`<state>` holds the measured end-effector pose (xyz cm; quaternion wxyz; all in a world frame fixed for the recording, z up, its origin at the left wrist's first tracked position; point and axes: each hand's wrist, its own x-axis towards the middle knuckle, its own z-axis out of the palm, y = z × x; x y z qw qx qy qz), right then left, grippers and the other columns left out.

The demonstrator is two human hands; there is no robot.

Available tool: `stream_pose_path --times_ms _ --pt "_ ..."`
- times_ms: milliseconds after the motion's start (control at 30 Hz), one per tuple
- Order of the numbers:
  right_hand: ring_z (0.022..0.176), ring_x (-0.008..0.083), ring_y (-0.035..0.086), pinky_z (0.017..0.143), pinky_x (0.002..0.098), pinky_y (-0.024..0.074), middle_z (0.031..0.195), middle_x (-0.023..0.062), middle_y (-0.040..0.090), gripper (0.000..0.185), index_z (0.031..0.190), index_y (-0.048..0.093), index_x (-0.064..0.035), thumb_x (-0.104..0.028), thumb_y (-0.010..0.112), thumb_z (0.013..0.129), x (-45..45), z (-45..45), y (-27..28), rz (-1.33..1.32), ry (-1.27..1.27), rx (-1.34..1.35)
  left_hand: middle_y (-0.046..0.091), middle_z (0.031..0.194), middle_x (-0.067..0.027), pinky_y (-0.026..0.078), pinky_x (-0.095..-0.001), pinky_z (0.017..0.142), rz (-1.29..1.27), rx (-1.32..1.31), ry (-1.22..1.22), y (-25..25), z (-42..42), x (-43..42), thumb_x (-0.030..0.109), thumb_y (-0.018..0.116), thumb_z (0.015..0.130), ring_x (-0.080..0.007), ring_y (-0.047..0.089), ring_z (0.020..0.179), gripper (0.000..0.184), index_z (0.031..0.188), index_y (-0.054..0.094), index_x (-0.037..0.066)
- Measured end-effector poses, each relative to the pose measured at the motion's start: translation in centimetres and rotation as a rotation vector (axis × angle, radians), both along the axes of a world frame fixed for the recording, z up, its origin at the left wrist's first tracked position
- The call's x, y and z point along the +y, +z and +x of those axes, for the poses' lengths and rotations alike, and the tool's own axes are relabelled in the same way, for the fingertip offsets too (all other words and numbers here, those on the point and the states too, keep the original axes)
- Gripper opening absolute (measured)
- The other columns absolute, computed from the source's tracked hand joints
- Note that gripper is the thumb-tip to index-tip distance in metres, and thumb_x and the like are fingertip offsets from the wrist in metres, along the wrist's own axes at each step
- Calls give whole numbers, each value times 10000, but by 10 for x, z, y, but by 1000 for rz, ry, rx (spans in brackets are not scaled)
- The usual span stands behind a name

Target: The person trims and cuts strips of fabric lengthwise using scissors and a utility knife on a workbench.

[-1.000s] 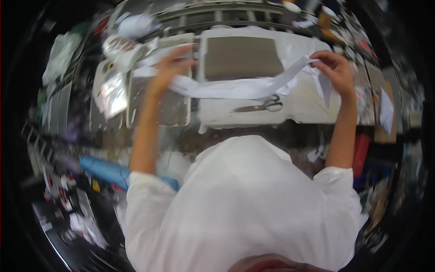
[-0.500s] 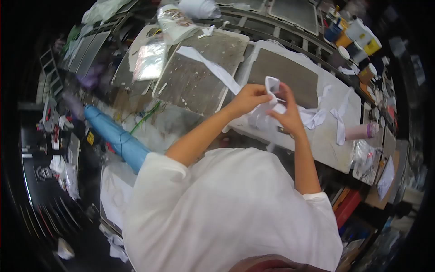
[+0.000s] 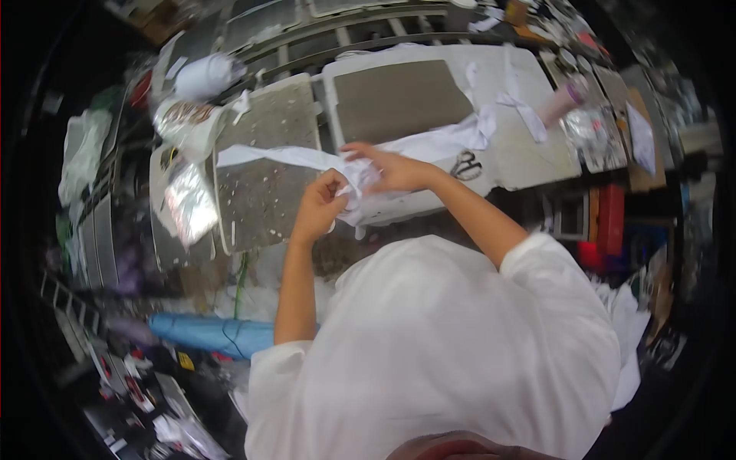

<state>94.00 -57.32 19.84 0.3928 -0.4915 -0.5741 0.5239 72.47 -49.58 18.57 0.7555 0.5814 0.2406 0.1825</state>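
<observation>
A long white fabric strip (image 3: 264,156) runs from the speckled board on the left to my two hands. My left hand (image 3: 320,205) is closed on its bunched part near the gap between the boards. Just right of it, my right hand (image 3: 387,170) is blurred and touches the same bunch, its fingers partly hidden by the fabric. More white fabric (image 3: 452,138) lies across the white board behind my right hand. Scissors (image 3: 466,165) rest near my right forearm, only their handles clearly showing.
A grey-brown panel (image 3: 402,100) lies on the white board (image 3: 529,165). To the left are a plastic bag (image 3: 184,123), a silvery packet (image 3: 190,203) and a white roll (image 3: 205,75). A pink bottle (image 3: 563,102) lies at right. A blue roll (image 3: 207,331) sits below the boards.
The view has swung, so the boards look level again. Both hands, first wide apart along the strip, came together at a bunch of it, which now sits further left on the boards.
</observation>
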Motion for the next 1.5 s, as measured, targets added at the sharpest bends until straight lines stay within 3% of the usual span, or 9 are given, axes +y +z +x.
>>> stream_pose_path --times_ms 400,533,733,900,933,1033,1133,1333,1500 --pt "880 88 565 772 236 448 964 20 632 265 1066 630 -32 46 514 841 -22 50 11 178 -400 72 557 1205 -143 439 -298 899 395 115 -261 -43 92 -7 111 689 816 -143 542 1067 488 1235 495 -47" --pt "909 234 604 818 311 480 1092 93 608 294 1070 637 -53 7 577 788 -52 104 32 268 -489 -590 619 1053 -101 492 -325 763 109 322 -252 -58 154 -18 152 620 865 -163 605 920 357 1166 554 -29" --pt "1175 377 542 923 403 473 1215 194 581 436 1172 640 -116 -122 703 741 -73 141 0 215 -561 -562 622 1071 -59 449 -285 870 -202 -38 -43 -13 253 -40 55 550 827 -147 583 987 321 1144 568 5" --pt "868 346 665 775 383 515 910 180 684 336 1022 689 -135 -32 550 734 -45 283 -16 259 -919 -467 595 1253 -115 435 -300 961 -47 1 103 -9 268 -38 176 569 917 -176 550 1174 390 1250 543 -26" --pt "677 147 626 647 301 491 852 100 687 387 1031 682 -117 44 502 727 -40 311 -2 347 -953 -526 595 1253 -115 435 -300 961 -54 30 130 -19 262 -38 176 569 917 -176 550 1174 390 1250 543 -26" --pt "862 299 687 782 356 523 890 152 700 305 1026 673 -89 -57 567 742 -20 379 34 582 -900 -406 617 1207 -120 457 -296 921 93 393 269 -70 234 -42 228 669 873 -211 601 1040 485 1278 530 -2" --pt "883 137 624 800 259 489 937 49 666 275 985 649 -20 90 539 759 -18 371 97 508 -543 185 623 1187 -129 482 -308 872 558 674 208 -113 217 -73 308 739 811 -214 605 1022 585 1278 536 21" --pt "870 128 615 788 252 482 916 39 660 246 964 647 -11 80 538 763 13 314 129 400 -213 238 645 1039 -117 519 -266 703 -131 660 372 -142 278 -110 375 778 779 -176 636 842 602 1193 579 -14" --pt "826 130 609 740 253 477 863 30 660 222 940 662 -14 45 545 761 33 289 168 578 -182 276 652 769 -85 501 -269 558 -52 631 486 -156 355 -94 300 740 826 -143 601 617 350 919 658 -27"
